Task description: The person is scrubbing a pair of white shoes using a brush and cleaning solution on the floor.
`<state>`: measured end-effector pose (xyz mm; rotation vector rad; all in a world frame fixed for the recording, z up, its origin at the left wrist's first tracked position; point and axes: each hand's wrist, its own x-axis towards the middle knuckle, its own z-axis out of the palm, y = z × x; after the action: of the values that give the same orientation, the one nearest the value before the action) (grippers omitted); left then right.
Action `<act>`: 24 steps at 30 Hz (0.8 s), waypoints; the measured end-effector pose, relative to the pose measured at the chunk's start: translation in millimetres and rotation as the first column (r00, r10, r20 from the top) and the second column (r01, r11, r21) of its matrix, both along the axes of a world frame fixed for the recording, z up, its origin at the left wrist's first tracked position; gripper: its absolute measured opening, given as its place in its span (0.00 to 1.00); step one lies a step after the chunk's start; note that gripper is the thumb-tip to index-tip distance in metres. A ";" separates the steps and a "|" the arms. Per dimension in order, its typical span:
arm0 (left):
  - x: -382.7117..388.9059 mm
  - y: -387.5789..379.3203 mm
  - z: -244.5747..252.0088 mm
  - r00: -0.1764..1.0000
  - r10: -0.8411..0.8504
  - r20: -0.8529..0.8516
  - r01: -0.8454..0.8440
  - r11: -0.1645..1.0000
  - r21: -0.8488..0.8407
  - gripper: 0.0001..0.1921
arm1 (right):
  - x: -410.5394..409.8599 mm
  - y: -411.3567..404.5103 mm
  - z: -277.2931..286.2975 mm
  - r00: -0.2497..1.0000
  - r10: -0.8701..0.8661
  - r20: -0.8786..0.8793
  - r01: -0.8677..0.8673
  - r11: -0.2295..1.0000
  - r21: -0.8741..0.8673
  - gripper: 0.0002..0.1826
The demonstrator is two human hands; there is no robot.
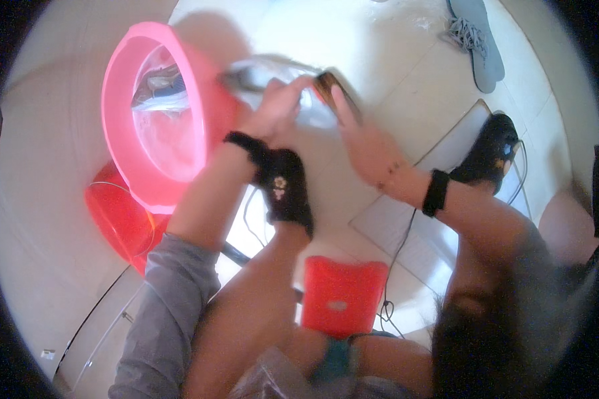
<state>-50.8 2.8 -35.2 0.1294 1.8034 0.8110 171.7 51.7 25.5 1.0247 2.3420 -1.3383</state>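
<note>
My left hand [277, 107] is right of a pink plastic basin [115, 99], its fingers at a blurred light-coloured object [259, 75], possibly a shoe; whether they grip it cannot be told. Brown and blocky, a brush [329, 92] is held in my right hand [349, 119], over the right end of that object. The brush's working side is mostly hidden. Inside the basin lies a dark and white sneaker [162, 87] in whitish, sudsy liquid. Both my wrists wear black bands.
A red bucket [120, 219] is below the basin. A red plastic stool [344, 294] shows between my legs. Black cables [404, 239] run over the tiles. Grey slippers [479, 45] lie at the upper right. My feet wear black shoes [284, 187]. Another person's leg may be at the right edge.
</note>
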 end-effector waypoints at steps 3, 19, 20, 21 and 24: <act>-9.7 -2.9 -14.0 0.996 0.088 0.035 -0.091 0.991 0.096 0.10 | -0.3 -6.9 -18.0 0.998 0.002 -0.066 0.011 0.982 0.186 0.35; 11.7 14.8 7.0 0.978 0.202 -0.058 -0.197 0.976 0.088 0.16 | -2.1 -2.6 8.3 0.991 -0.134 0.010 0.134 0.991 -0.028 0.37; 14.3 17.4 11.0 0.991 0.134 0.000 -0.133 0.986 0.100 0.16 | -13.5 11.9 -5.6 0.979 -0.198 -0.053 0.197 0.980 -0.023 0.33; 10.4 14.8 7.9 0.991 0.134 -0.003 -0.133 0.986 0.098 0.16 | -25.8 28.5 -8.1 0.984 -0.146 -0.101 0.148 0.989 0.012 0.32; 3.5 10.4 1.4 0.985 0.169 -0.019 -0.166 0.979 0.115 0.13 | -21.7 21.9 6.9 0.995 -0.069 -0.075 0.068 0.998 -0.006 0.32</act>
<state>-47.3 13.2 -33.8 0.0630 1.8132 1.0363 150.0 73.6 32.4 1.0811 2.3774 -1.4287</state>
